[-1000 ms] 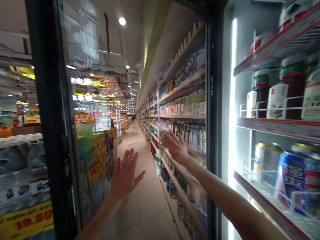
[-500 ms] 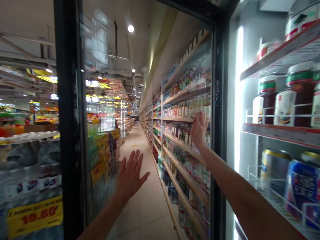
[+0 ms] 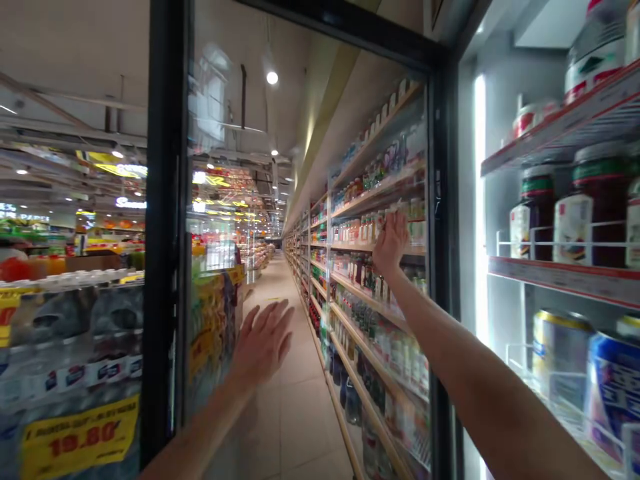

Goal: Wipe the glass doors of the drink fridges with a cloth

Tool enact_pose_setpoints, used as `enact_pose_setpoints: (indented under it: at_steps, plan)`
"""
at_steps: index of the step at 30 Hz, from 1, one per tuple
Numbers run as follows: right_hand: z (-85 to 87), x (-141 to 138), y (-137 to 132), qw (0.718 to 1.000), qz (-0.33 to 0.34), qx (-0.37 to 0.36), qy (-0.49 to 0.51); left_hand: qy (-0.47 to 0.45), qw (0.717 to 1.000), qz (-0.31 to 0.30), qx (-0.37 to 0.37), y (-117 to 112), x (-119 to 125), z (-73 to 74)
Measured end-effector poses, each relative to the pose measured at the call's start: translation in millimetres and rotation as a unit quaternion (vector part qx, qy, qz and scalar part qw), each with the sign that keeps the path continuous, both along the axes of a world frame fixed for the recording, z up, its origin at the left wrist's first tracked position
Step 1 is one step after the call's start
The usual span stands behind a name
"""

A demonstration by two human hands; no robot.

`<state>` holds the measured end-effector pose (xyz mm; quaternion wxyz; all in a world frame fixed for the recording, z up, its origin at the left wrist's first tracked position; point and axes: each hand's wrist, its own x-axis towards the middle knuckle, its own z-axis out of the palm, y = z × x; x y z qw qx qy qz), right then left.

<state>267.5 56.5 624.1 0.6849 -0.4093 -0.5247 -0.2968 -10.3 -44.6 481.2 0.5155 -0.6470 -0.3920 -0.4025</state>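
Note:
In the head view a glass cooler door [image 3: 307, 15] with a black frame stands open in front of me. My right hand [image 3: 391, 241] is raised at the right part of the glass, its fingers stretched upward. They are slightly blurred, and whether they touch the pane I cannot tell. Lower and to the left, my left hand [image 3: 263, 343] is held up in front of the glass, fingers extended and nothing in it. Shelves of bottles [image 3: 370, 230] show at the pane behind my right hand.
At the right, the lit cooler has wire-fronted shelves [image 3: 565, 280] with dark bottles [image 3: 573, 223] and cans [image 3: 560, 353]. Packs of bottled water [image 3: 75, 333] with a yellow price sign [image 3: 80, 437] stand left of the door. A tiled aisle floor [image 3: 300, 413] shows through the glass.
My right hand has moved up and slightly left across the door. My left hand has turned, its thumb less spread. The door frame's left side sits further right in view.

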Motion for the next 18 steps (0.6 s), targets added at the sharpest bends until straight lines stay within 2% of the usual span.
enact_pose_setpoints:
  at_steps: [1, 3, 5, 6, 7, 8, 10, 11, 12, 13, 15, 18]
  plan:
    - [1.1, -6.1, -2.0, 1.000, 0.003, 0.007, -0.020, -0.020, 1.000, 0.008, 0.006, -1.2, -4.6, 13.5]
    - [-4.8, -21.3, -7.7, 0.988, 0.015, 0.033, -0.149, -0.073, 0.997, 0.025, 0.018, -3.3, -12.5, 37.5]
    - [-12.9, -29.1, -12.0, 0.951, 0.028, 0.050, -0.303, -0.096, 0.995, 0.033, 0.021, -5.3, -16.7, 52.1]
    - [-13.8, -27.6, -12.5, 0.938, 0.032, 0.049, -0.343, -0.091, 0.995, 0.035, 0.017, -6.4, -17.3, 55.2]
    - [-11.2, -23.0, -11.7, 0.941, 0.032, 0.045, -0.334, -0.086, 0.995, 0.040, 0.014, -7.4, -17.1, 56.1]
    - [-5.1, -16.4, -9.8, 0.958, 0.027, 0.038, -0.281, -0.082, 0.996, 0.045, 0.016, -8.4, -16.2, 55.6]
    - [13.8, -6.1, -5.3, 0.994, 0.012, 0.030, -0.103, -0.075, 0.995, 0.056, 0.021, -10.0, -14.0, 52.6]
    - [23.2, -6.0, -4.0, 0.999, 0.006, 0.030, -0.031, -0.071, 0.995, 0.061, 0.024, -10.5, -13.1, 51.4]
    - [30.0, -10.8, -4.2, 0.999, 0.002, 0.033, -0.009, -0.069, 0.995, 0.065, 0.027, -10.8, -12.6, 50.6]
    - [33.2, -20.5, -6.0, 0.998, 0.003, 0.038, -0.040, -0.069, 0.995, 0.068, 0.031, -11.1, -12.5, 50.3]
    - [27.8, -48.7, -13.2, 0.979, 0.013, 0.052, -0.197, -0.070, 0.994, 0.072, 0.035, -11.6, -13.7, 50.8]
    - [11.1, -82.1, -25.6, 0.912, 0.035, 0.075, -0.403, -0.066, 0.994, 0.074, 0.036, -13.3, -17.5, 52.1]
